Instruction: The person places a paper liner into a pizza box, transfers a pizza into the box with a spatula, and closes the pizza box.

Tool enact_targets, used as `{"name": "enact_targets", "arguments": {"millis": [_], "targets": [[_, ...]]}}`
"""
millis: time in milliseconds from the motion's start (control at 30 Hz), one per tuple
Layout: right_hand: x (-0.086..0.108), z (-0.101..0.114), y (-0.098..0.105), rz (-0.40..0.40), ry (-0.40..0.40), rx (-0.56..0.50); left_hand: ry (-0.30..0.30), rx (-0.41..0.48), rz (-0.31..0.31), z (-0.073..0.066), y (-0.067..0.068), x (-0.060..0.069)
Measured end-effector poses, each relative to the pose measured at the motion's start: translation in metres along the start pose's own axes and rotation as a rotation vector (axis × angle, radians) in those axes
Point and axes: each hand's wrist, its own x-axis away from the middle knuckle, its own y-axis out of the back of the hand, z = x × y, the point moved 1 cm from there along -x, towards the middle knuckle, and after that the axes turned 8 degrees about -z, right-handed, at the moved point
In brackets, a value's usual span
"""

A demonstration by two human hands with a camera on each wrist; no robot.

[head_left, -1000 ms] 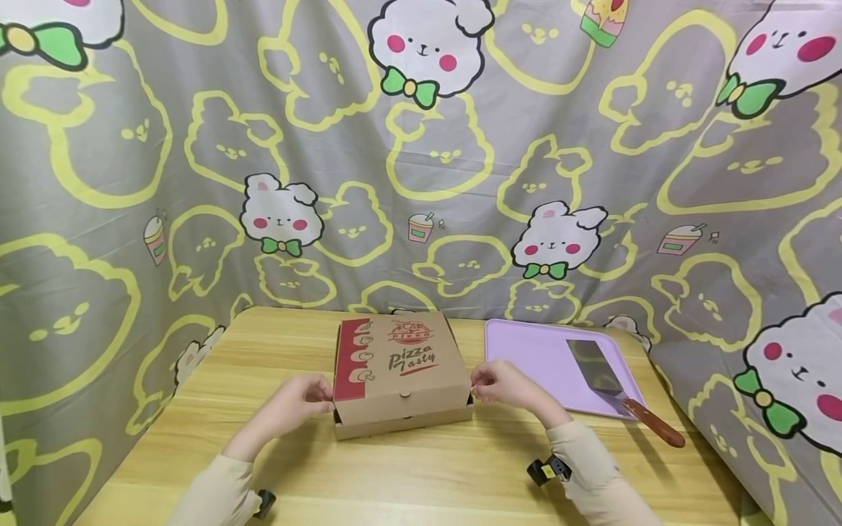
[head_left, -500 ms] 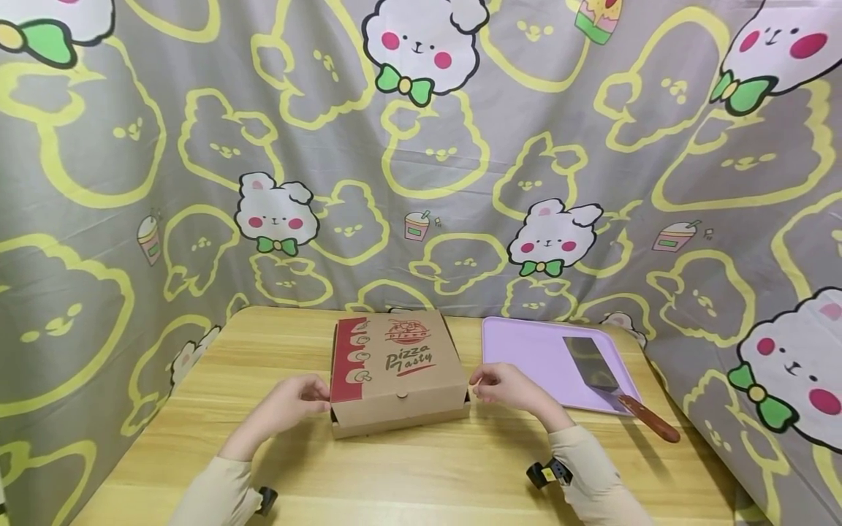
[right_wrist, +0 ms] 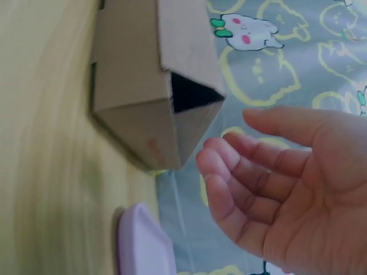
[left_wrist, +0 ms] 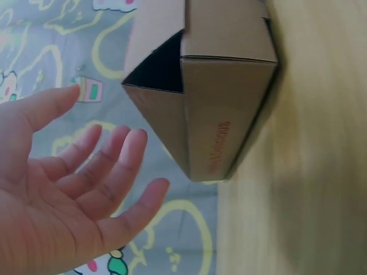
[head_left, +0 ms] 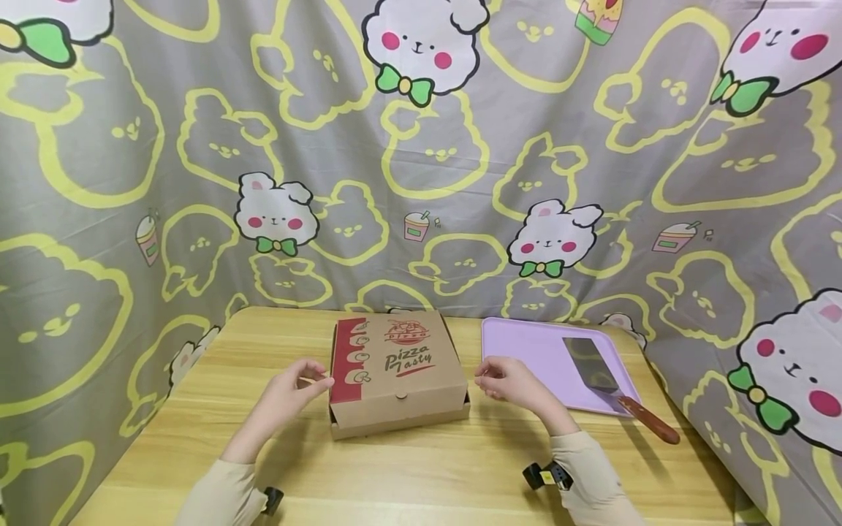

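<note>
A cardboard pizza box (head_left: 421, 380) with a red printed band lies on the table, its lid lowered over the base. Dark gaps show at its front corners in both wrist views. Beside its left side is my left hand (head_left: 294, 391), fingers loosely bent and holding nothing; the left wrist view shows this hand (left_wrist: 86, 189) apart from the box (left_wrist: 223, 114). Off the box's right side hovers my right hand (head_left: 513, 387). In the right wrist view its fingers (right_wrist: 221, 200) are relaxed, with a space between them and the box (right_wrist: 135, 74).
To the right of the box lies a lilac tray (head_left: 520, 351). A metal spatula (head_left: 592, 365) rests on it, its wooden handle (head_left: 651, 421) sticking out past the tray's front right edge. A patterned curtain (head_left: 368, 161) encloses the wooden table (head_left: 395, 475) at back and sides.
My left hand has risen slightly and loosened its fingers beside the box. My right hand has drawn a little to the right, away from the box side. The box stays where it was.
</note>
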Motion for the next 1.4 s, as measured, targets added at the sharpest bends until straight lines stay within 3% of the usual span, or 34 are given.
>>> {"name": "enact_targets", "arguments": {"millis": [67, 267, 467, 700, 833, 1033, 1400], "targets": [[0.000, 0.005, -0.001, -0.010, 0.009, 0.027, -0.010, -0.033, 0.016, -0.002, 0.001, 0.000], [-0.002, 0.010, -0.010, 0.004, -0.063, 0.129, -0.048, -0.148, 0.112, -0.005, 0.002, 0.004], [0.003, 0.006, -0.019, -0.016, -0.084, 0.090, -0.061, -0.194, 0.160, -0.007, -0.003, 0.011], [0.004, 0.003, -0.027, -0.055, -0.111, 0.084, 0.076, -0.250, 0.132, -0.016, -0.009, 0.018], [0.004, 0.007, -0.027, -0.088, -0.115, 0.096, 0.095, -0.265, 0.131, -0.020, -0.011, 0.021], [0.003, 0.012, -0.027, -0.130, -0.136, 0.099, 0.076, -0.265, 0.091, -0.022, -0.010, 0.020], [0.003, 0.013, -0.034, -0.268, -0.154, 0.122, -0.018, -0.296, -0.002, -0.022, -0.008, 0.018]]}}
